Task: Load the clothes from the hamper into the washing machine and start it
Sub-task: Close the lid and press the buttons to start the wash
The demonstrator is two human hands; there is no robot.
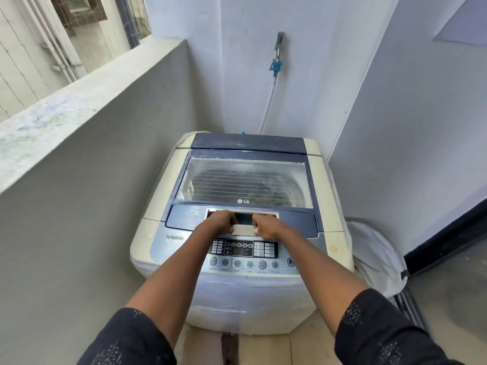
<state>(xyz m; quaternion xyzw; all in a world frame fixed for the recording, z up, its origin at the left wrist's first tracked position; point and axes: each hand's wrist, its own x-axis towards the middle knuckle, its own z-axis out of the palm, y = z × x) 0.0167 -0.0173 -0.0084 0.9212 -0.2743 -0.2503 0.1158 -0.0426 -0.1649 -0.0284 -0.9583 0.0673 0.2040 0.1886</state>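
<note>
**Both hands on the closed washer lid**

A cream and blue-grey top-loading washing machine point(237, 291) stood in the far corner of a narrow balcony, between a grey plastered parapet wall point(92, 133) on the left and a pale painted wall on the right. Its dark blue lid with a clear window point(245, 180) lay flat and shut. Through the glass the ribbed drum showed dimly; what lay in it could not be told.

Both bare forearms reached out from dark patterned sleeves point(376, 330) to the silver rectangular handle point(243, 229) set in the near edge of the lid. The left hand point(220, 222) gripped the left end of the handle, its fingers curled down into the recess. The right hand point(266, 229) gripped the right end, fingers tucked under tightly so that only the knuckles showed. The two hands were near each other, not touching.

Just nearer than the hands ran the black control panel with a row of round buttons point(245, 252). To the right of the machine, just beside it, stood a white fabric hamper point(376, 256); its contents could not be made out.

On the far wall a metal tap point(278, 46) fed a pale hose point(268, 101) running down behind the machine.
</note>
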